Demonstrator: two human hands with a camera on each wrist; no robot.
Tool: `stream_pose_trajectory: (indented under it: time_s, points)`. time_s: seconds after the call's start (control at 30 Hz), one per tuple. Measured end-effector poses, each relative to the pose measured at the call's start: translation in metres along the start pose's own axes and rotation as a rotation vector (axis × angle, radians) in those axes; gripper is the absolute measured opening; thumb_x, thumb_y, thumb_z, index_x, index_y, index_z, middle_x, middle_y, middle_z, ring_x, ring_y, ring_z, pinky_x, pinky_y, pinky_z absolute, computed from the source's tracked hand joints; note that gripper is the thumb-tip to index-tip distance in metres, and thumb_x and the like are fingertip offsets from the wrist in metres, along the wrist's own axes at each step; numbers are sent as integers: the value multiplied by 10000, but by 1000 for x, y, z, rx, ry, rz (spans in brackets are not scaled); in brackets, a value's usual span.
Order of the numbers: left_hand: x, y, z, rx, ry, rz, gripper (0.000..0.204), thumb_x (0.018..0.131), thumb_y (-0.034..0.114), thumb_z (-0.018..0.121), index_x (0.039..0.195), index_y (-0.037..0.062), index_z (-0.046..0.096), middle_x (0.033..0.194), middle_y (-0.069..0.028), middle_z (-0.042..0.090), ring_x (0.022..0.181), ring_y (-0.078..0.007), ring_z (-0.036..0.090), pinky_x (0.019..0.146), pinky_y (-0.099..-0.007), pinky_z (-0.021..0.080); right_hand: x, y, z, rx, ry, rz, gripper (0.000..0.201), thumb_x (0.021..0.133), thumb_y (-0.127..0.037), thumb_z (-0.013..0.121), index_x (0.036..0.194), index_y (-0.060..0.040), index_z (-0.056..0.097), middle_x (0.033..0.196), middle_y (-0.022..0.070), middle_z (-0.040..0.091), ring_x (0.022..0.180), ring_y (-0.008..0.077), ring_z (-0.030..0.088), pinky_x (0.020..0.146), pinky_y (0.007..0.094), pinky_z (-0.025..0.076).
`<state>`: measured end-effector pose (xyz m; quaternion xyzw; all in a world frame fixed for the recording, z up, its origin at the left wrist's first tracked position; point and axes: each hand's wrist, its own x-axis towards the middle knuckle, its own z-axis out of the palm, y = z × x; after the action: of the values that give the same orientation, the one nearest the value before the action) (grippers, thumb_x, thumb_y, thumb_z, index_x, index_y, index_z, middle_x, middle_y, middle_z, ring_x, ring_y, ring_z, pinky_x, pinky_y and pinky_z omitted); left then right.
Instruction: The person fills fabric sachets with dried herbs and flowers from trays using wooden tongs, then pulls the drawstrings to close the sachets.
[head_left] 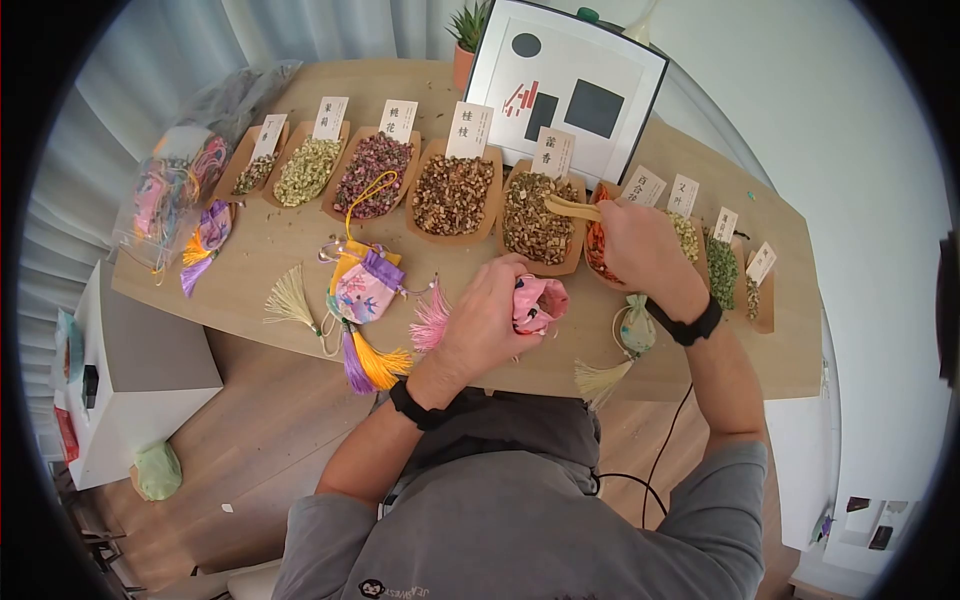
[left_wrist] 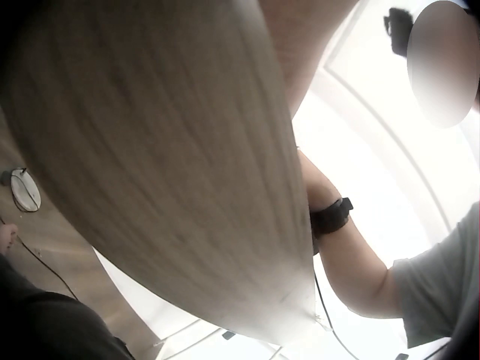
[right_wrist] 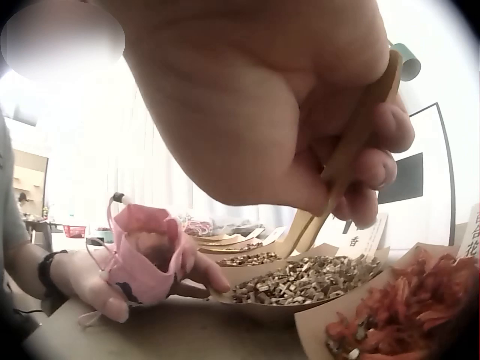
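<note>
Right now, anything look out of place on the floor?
Yes: a small white flat scrap lies loose on the brown wood floor, like dropped litter. A crumpled pale-green bag sits beside the grey-and-white boxy cabinet, possibly stray too.

Pale pleated curtains fill the head view from nine to eleven o'clock, and a plain white wall rises at two o'clock. A brown-topped table spans the room from nine o'clock through to three. Between eight and nine o'clock stands a white cabinet with a grey top; wooden flooring shows at eight. In the left wrist view, bright light washes out the white ceiling at two o'clock.
</note>
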<state>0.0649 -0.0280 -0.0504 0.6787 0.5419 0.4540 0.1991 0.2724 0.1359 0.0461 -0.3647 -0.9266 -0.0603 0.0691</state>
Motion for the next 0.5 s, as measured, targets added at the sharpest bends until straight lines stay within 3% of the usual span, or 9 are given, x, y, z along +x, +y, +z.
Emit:
stream_pose_trajectory:
  time_s: [0.13, 0.27, 0.5]
  points:
    - [-1, -2, 0, 14, -10, -14, 790, 728, 177, 983, 1345, 4, 521, 1453, -214, 598, 1343, -432, 613, 1087, -477, 540, 11, 9, 8, 91, -231, 74, 150, 901, -73, 633, 926, 35, 734, 899, 259, 755, 886, 456, 768, 799, 536, 627]
    - [0, -3, -1, 17, -27, -17, 788, 725, 180, 984, 1337, 4, 520, 1456, -218, 596, 1343, -436, 613, 1090, -479, 538, 7, 0, 6, 143, -242, 17, 147, 894, -77, 636, 897, 37, 730, 897, 261, 754, 895, 457, 771, 809, 532, 632]
    - [0, 0, -2, 3, -8, -21, 799, 709, 156, 958, 1360, 6, 520, 1433, -213, 607, 1326, -429, 599, 1109, -486, 520, -4, -8, 13, 65, -155, -99, 153, 872, -43, 668, 993, 40, 711, 917, 221, 742, 864, 424, 773, 779, 504, 638]
